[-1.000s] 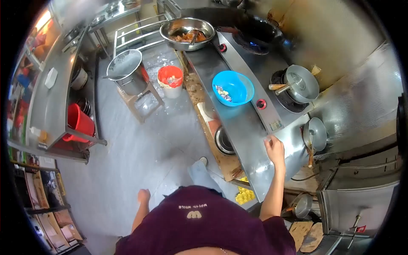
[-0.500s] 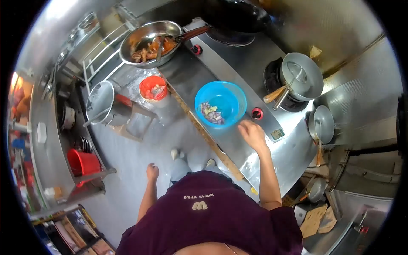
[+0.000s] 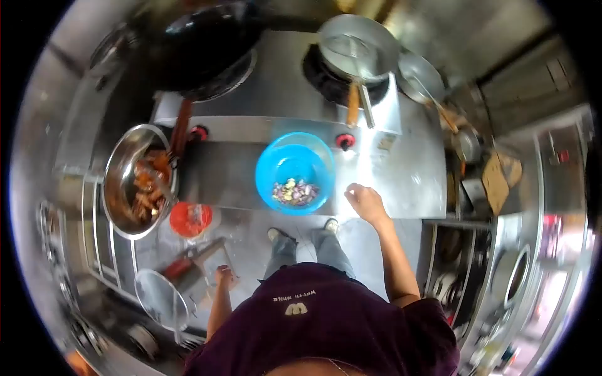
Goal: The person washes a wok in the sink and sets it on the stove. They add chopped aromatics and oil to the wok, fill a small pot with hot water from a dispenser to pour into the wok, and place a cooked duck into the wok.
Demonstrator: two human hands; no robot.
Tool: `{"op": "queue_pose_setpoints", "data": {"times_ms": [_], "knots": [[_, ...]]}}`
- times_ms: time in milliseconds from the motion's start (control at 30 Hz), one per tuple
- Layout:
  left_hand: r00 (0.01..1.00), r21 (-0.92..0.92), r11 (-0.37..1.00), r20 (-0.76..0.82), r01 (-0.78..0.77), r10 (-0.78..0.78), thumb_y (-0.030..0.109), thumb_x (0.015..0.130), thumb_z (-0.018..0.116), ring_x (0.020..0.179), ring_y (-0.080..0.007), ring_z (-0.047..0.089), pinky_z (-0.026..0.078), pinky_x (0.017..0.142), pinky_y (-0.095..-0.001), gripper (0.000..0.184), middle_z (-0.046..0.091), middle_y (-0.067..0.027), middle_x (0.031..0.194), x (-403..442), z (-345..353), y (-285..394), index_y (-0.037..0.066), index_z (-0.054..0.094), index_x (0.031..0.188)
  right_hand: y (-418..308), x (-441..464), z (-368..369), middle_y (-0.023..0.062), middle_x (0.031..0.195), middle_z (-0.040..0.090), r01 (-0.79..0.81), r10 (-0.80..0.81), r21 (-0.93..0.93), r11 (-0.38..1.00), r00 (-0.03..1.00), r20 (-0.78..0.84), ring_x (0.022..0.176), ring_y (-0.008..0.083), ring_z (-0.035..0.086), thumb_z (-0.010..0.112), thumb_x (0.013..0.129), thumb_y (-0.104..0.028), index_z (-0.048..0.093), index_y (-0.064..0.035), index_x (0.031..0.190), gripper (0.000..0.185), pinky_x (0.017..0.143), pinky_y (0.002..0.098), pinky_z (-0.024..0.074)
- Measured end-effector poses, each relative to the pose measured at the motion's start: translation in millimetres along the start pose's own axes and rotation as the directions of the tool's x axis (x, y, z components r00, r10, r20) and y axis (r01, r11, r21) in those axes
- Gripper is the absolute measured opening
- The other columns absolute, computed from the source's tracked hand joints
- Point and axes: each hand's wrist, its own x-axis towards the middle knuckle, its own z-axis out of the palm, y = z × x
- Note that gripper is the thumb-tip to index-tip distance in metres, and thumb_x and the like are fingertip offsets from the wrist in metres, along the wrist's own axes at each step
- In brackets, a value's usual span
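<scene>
On the steel counter stands a blue plastic bowl (image 3: 296, 164) holding chopped purple onion (image 3: 304, 194) with some pale yellow pieces. My right hand (image 3: 367, 202) hovers just right of this bowl, apart from it, fingers curled in and nothing visible in them. Down at my left side, my left hand (image 3: 224, 276) is closed in a loose fist, over the floor near a small stool (image 3: 216, 257); I see nothing in it. Left of the counter, a steel bowl (image 3: 118, 213) contains reddish-brown cooked pieces and a long-handled utensil.
A grey pan (image 3: 376, 69) with a strainer in it sits on the right burner; a dark wok (image 3: 207, 50) is at the back left. Red knobs (image 3: 344, 141) line the stove front. Below left are a red container (image 3: 188, 219) and a grey bucket (image 3: 160, 291).
The view has turned to the right, so the counter now lies straight across in front of me. My right hand remains beside the blue bowl, and my left hand still hangs low.
</scene>
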Motion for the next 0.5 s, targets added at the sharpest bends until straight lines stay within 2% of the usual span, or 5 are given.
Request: {"op": "queue_pose_setpoints", "data": {"times_ms": [100, 133, 300, 400, 500], "knots": [[0.943, 0.213, 0.920, 0.021, -0.329, 0.332, 0.014, 0.076, 0.050, 0.043, -0.0164, 0.051, 0.039, 0.035, -0.0291, 0.011, 0.053, -0.0053, 0.056, 14.4, 12.8, 37.5, 0.006, 0.057, 0.079, 16.3, -41.9, -1.1, 0.0159, 0.078, 0.061, -0.203, 0.201, -0.029, 0.979, 0.978, -0.064, 0.073, 0.0336, 0.058, 0.053, 0.078, -0.021, 0.059, -0.0046, 0.084, 0.019, 0.065, 0.0414, 0.0453], [0.961, 0.521, 0.811, 0.089, -0.268, 0.261, 0.014, 0.074, 0.053, 0.045, -0.0154, 0.052, 0.041, 0.038, -0.0290, 0.009, 0.056, -0.0051, 0.062, 4.1, 30.3, 64.6, 0.007, 0.056, 0.079, 23.7, -58.3, -0.6, 0.0162, 0.078, 0.061, -0.279, 0.274, -0.059, 0.959, 0.959, -0.072, 0.074, 0.0340, 0.058, 0.054, 0.078, -0.022, 0.059, -0.0047, 0.084, 0.019, 0.066, 0.0416, 0.0453], [0.893, 0.556, 0.698, 0.286, -0.450, 0.348, 0.015, 0.074, 0.051, 0.055, -0.0221, 0.056, 0.044, 0.047, -0.0320, 0.011, 0.059, -0.0095, 0.074, 24.3, 91.0, 86.3, 0.006, 0.057, 0.074, 62.3, -145.0, 10.0, 0.0170, 0.077, 0.060, -0.515, 0.503, -0.038, 0.857, 0.850, -0.157, 0.074, 0.0349, 0.057, 0.052, 0.080, -0.023, 0.058, -0.0041, 0.086, 0.021, 0.065, 0.0419, 0.0439], [0.613, 0.692, 0.089, 0.562, -0.716, 0.555, 0.016, 0.074, 0.050, 0.067, -0.0278, 0.059, 0.047, 0.057, -0.0354, 0.014, 0.061, -0.0124, 0.082, 68.8, 101.9, 67.4, 0.005, 0.059, 0.076, 81.7, -197.0, 18.5, 0.0146, 0.077, 0.062, -0.586, 0.570, -0.024, 0.810, 0.796, -0.205, 0.074, 0.0327, 0.058, 0.053, 0.079, -0.023, 0.059, -0.0058, 0.086, 0.019, 0.064, 0.0409, 0.0447], [0.774, 0.838, 0.147, 0.400, -0.526, 0.491, 0.018, 0.073, 0.050, 0.084, -0.0298, 0.056, 0.046, 0.072, -0.0382, 0.018, 0.060, -0.0142, 0.091, -22.5, 147.5, 71.4, 0.006, 0.061, 0.081, 108.2, -254.7, 20.5, 0.0130, 0.077, 0.062, -0.672, 0.655, -0.028, 0.740, 0.730, -0.195, 0.074, 0.0319, 0.059, 0.054, 0.079, -0.024, 0.060, -0.0081, 0.086, 0.018, 0.064, 0.0407, 0.0452]]}}
